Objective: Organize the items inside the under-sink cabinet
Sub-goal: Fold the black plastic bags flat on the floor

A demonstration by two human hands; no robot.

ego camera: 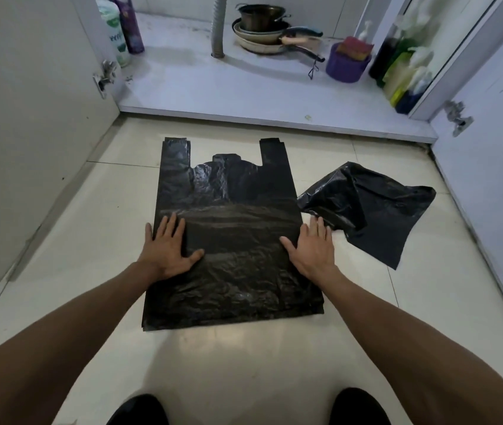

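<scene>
A black plastic carrier bag point(231, 216) lies spread flat on the pale tiled floor, handles pointing toward the cabinet. My left hand point(168, 246) presses flat on the bag's left edge, fingers straight. On the bag's right edge my right hand point(313, 245) lies flat too, its fingertips reaching a second black bag point(373, 204) that sits crumpled just to the right.
The open under-sink cabinet point(244, 87) holds stacked pans point(264, 32) at the back, a grey drain pipe point(218, 26), a purple tub point(346, 64) with sponges, bottles point(397, 65) at the right and bottles point(121, 29) at the left. Cabinet doors point(23, 118) stand open on both sides.
</scene>
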